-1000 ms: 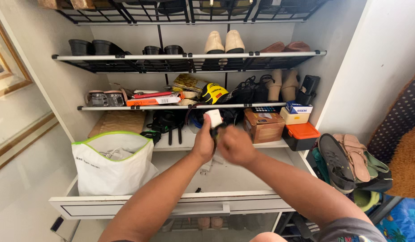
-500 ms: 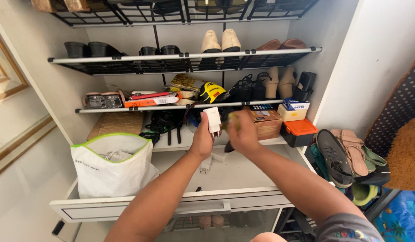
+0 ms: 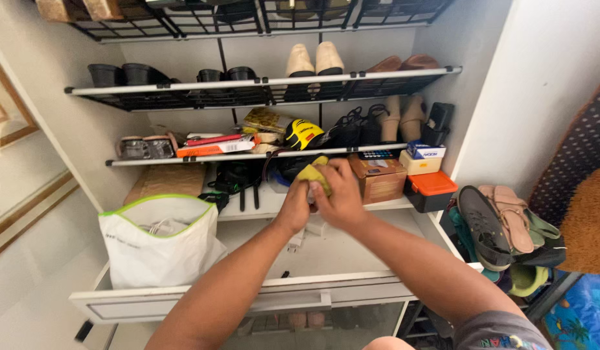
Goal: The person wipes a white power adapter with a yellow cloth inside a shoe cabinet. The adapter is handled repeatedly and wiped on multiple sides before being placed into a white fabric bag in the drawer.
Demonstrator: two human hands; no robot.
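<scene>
A: Both hands meet in front of the middle shelf (image 3: 261, 156). The left hand (image 3: 295, 206) and right hand (image 3: 337, 194) close together on a yellow cloth (image 3: 311, 174).

B: Fingers?

A: Right fingers (image 3: 332, 174) curl over the cloth, pinching it; the left ones press in from below. Whether anything sits inside the cloth, I cannot tell.

B: So where is it exactly?

A: Held in the air, just under the shelf rail, above the open drawer (image 3: 203, 303).

B: The step, by your reading?

A: Looks like rubbing or folding with the cloth, mid-way. The next move would need a firm two-handed grip and room clear of the rail.

B: Packages around?

A: A brown carton (image 3: 381, 178) just right of the hands. Above it a small white and blue box (image 3: 424, 152) on a cream box (image 3: 420, 164). Beside them a black box with an orange lid (image 3: 431, 189). On the shelf, a flat red and white pack (image 3: 216, 146). Left, in the drawer, a white bag with green rim (image 3: 159, 246).
</scene>
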